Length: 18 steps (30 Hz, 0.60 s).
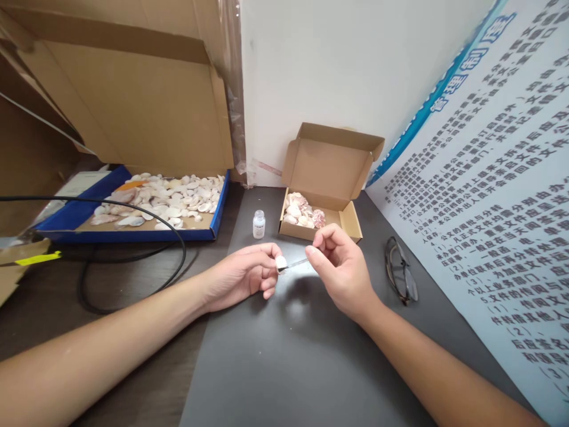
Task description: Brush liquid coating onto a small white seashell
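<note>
Between the thumb and fingertips of my left hand (246, 274) is a small white seashell (280, 261). My right hand (340, 270) pinches a thin, dark, rod-like tool (297, 263), whose tip meets the shell's lower edge; its exact kind is too fine to make out. Both hands are raised a little above a dark grey mat (267, 379). Pale specks lie on the mat near the shell. Just beyond my left hand a small clear bottle (258, 225) with a white label stands upright, its contents unclear.
An open blue-edged box (195, 235) full of seashells stands at the left, a looped black cable (184, 252) before it. A smaller open cardboard box (353, 220) with several shells is behind my right hand. Eyeglasses (402, 273) lie right, beside a printed board (498, 196).
</note>
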{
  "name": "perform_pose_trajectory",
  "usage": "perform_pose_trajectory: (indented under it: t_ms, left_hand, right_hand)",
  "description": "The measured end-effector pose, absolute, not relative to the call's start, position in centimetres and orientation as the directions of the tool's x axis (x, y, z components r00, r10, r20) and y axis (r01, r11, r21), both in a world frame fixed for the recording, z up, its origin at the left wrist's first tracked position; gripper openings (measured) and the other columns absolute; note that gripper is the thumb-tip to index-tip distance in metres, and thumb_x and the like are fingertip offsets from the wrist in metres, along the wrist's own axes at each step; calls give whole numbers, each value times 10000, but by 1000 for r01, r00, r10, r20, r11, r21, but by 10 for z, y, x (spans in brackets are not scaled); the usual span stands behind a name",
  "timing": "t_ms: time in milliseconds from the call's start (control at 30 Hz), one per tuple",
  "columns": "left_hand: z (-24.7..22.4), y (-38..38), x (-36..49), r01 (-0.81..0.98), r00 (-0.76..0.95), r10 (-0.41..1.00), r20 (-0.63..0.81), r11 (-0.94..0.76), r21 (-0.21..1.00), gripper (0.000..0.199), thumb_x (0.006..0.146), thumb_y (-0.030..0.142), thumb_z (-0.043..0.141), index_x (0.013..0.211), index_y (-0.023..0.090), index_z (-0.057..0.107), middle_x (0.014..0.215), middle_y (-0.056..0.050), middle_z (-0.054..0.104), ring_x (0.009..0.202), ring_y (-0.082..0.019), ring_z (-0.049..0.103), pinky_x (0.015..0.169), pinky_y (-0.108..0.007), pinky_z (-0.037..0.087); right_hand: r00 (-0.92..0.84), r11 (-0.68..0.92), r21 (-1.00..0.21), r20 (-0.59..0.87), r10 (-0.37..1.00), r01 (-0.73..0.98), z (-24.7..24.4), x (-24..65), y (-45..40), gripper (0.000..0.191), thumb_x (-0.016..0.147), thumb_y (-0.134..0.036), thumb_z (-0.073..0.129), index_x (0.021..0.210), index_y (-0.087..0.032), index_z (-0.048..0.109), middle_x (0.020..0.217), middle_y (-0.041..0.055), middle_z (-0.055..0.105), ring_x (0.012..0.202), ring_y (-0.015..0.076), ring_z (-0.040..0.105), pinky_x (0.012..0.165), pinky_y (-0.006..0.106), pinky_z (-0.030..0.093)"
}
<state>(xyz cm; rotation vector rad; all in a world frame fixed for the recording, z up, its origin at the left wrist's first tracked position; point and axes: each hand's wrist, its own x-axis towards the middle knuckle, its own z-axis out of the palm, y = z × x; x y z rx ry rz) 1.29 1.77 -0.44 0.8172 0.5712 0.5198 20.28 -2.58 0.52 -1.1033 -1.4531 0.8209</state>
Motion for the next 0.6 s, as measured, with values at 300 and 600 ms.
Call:
perform_pose_trajectory:
  t_ms: [300,600]
  left_hand:
    - [-4,17,12,-212,728,632,-265,576,789,62,768,147,637,775,159,577,604,20,473,535,-94,454,526,-214,466]
    - [-2,16,12,-201,740,621,-259,571,796,51,778,153,598,768,163,549,592,26,452,537,-94,440,527,-208,455]
  right_hand:
    - [24,325,-915,340,940,239,6,203,-26,165,845,-252,625,801,-226,468,607,-77,391,524,92,339,498,243,285]
    - [-12,301,-920,308,951,249,8,204,-25,175,840,-274,624,800,-225,462,618,-77,377,535,94,330,504,241,298]
